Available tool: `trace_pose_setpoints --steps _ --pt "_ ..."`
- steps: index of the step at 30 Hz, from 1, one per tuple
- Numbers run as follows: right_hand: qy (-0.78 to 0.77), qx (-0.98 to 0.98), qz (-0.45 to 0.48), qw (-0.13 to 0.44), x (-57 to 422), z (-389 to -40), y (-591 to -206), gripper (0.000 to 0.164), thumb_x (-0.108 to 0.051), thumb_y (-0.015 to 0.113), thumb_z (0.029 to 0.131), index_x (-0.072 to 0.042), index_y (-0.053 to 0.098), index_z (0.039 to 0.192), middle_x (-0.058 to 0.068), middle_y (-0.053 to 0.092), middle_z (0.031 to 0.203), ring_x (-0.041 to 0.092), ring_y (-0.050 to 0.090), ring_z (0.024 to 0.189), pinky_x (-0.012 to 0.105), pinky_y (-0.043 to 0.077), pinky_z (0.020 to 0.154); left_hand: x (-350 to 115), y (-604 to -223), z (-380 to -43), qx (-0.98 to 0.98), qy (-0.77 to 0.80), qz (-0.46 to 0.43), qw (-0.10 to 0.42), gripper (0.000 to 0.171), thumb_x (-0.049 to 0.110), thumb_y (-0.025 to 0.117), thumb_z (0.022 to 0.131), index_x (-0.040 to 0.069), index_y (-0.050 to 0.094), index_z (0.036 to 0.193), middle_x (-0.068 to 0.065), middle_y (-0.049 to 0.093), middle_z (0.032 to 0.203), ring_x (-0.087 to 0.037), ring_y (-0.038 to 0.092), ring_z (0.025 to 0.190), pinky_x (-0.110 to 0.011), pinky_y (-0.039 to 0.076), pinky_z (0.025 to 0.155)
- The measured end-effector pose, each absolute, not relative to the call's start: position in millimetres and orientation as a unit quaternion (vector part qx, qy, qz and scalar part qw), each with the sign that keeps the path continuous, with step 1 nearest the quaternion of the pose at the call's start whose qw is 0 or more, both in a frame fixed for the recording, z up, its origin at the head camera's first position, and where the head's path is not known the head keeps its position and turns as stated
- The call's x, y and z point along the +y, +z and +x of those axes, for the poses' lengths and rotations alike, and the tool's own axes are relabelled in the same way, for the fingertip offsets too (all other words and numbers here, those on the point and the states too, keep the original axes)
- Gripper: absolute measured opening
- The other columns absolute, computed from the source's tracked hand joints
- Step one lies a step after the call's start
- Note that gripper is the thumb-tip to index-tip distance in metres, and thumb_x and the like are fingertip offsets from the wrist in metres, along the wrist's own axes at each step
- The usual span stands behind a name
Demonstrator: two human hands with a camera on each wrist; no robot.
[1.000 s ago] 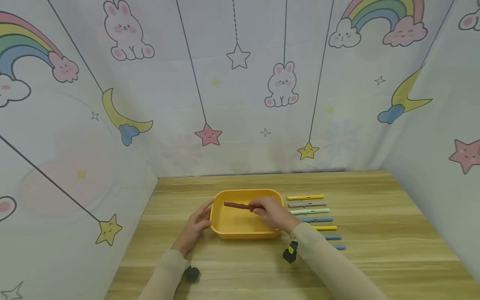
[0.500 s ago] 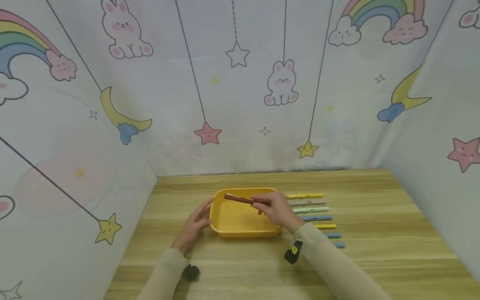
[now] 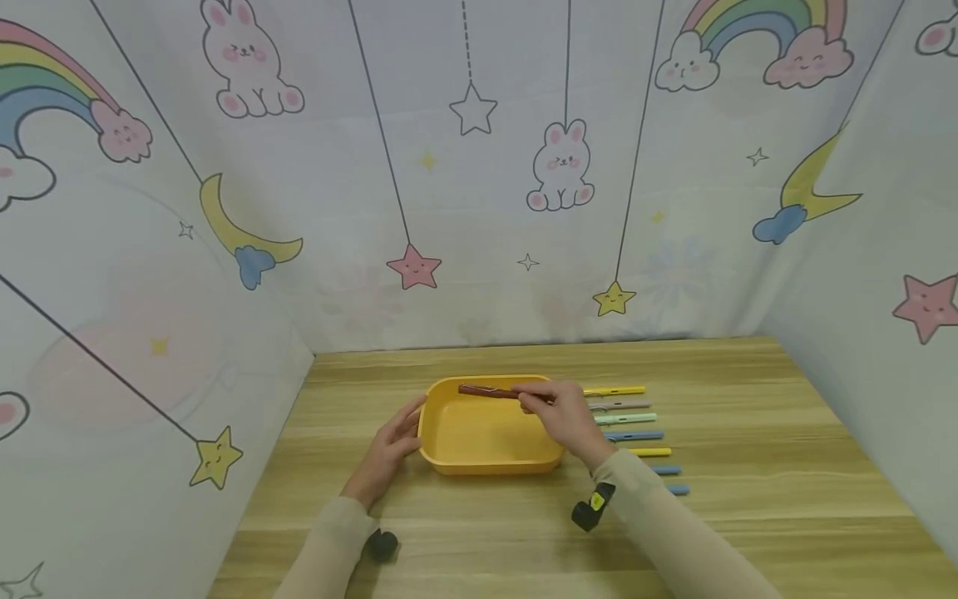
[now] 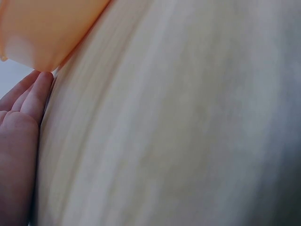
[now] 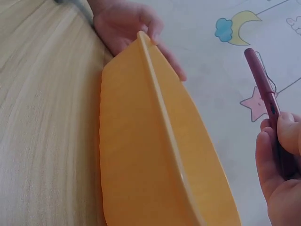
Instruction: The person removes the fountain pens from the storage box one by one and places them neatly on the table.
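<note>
My right hand [image 3: 570, 418] pinches a dark red pen [image 3: 485, 391] above the yellow tray [image 3: 494, 468], with its capped end pointing left. In the right wrist view the thumb and fingers of that hand [image 5: 284, 176] close round the lower part of the pen [image 5: 257, 70], and its clip shows. My left hand [image 3: 384, 456] rests against the tray's left end, fingers extended. The left wrist view has the fingertips of this hand [image 4: 21, 136] touching the outer wall of the tray [image 4: 47, 28]. No pen shows on the visible tray floor.
Right of the tray, several pens lie in a column: a yellow pen [image 3: 617, 391] at the back, then a mauve pen [image 3: 624, 405], a pale green pen [image 3: 632, 418], a blue pen [image 3: 639, 435] and others partly behind the right arm. Printed cloth walls [image 3: 479, 216] enclose the wooden table [image 3: 479, 541].
My right hand has shifted slightly right and toward the back with the red pen, whose tilt has changed a little. The left hand keeps its place at the tray.
</note>
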State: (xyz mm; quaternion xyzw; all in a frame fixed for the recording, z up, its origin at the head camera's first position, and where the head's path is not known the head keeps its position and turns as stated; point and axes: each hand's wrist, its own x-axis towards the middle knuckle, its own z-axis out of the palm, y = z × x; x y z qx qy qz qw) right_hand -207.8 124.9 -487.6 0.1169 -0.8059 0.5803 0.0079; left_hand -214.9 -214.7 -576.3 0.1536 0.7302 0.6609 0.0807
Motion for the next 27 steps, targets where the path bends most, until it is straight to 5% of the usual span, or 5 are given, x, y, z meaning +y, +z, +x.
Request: trace_pose_setpoints --steps 10,27 --pt "0.636 -0.764 0.103 0.020 139.5 -202.8 -484.7 0.027 -0.011 0.079 0.093 -0.003 0.079 0.120 0.012 0.078 0.119 0.020 0.076 0.104 0.029 0.062 0.085 -216.8 -578.5 -216.4 0.721 0.665 0.178 0.073 0.070 0.004 0.061 0.099 0.014 0.038 0.164 -0.025 0.043 0.161 -0.041 0.041 0.149 -0.018 0.042 0.110" --pt "0.633 -0.764 0.120 0.036 193.3 -187.0 -484.1 0.031 -0.010 0.081 0.091 0.002 0.078 0.120 0.014 0.079 0.112 0.015 0.077 0.096 0.033 0.063 0.082 -216.4 -576.0 -215.4 0.729 0.660 0.163 0.080 0.069 0.008 0.062 0.100 0.022 0.040 0.163 -0.018 0.042 0.164 -0.038 0.040 0.151 -0.017 0.040 0.110"
